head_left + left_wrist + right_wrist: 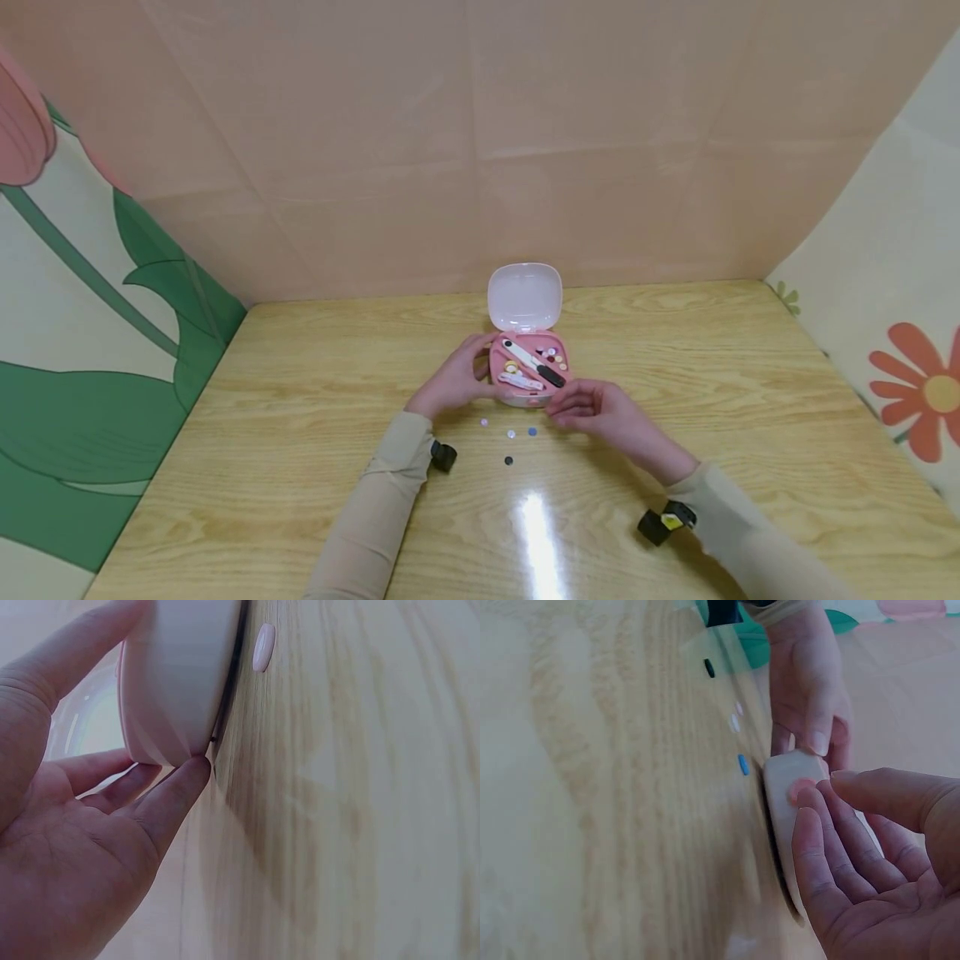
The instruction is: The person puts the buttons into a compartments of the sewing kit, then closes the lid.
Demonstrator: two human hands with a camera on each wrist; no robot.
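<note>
A small pink and white box (517, 401) stands on the table, its white lid (525, 296) raised at the back. Inside, a white tool with a black end (523, 355) lies diagonally. Small buttons (558, 358) fill the right compartment; a white patterned item (521, 382) and a small yellowish item (512, 367) lie on the left. My left hand (459, 379) grips the box's left end, thumb in front and fingers behind. At the front right corner is my right hand (600, 408), its loosely bent fingers near the pink latch (801, 789) and holding nothing visible.
In front of the box several loose buttons lie on the wooden table (300, 500): a lilac button (483, 422), a white button (512, 434), a blue button (532, 432) and a dark button (508, 460). A pinkish backdrop (360, 167) rises behind the table.
</note>
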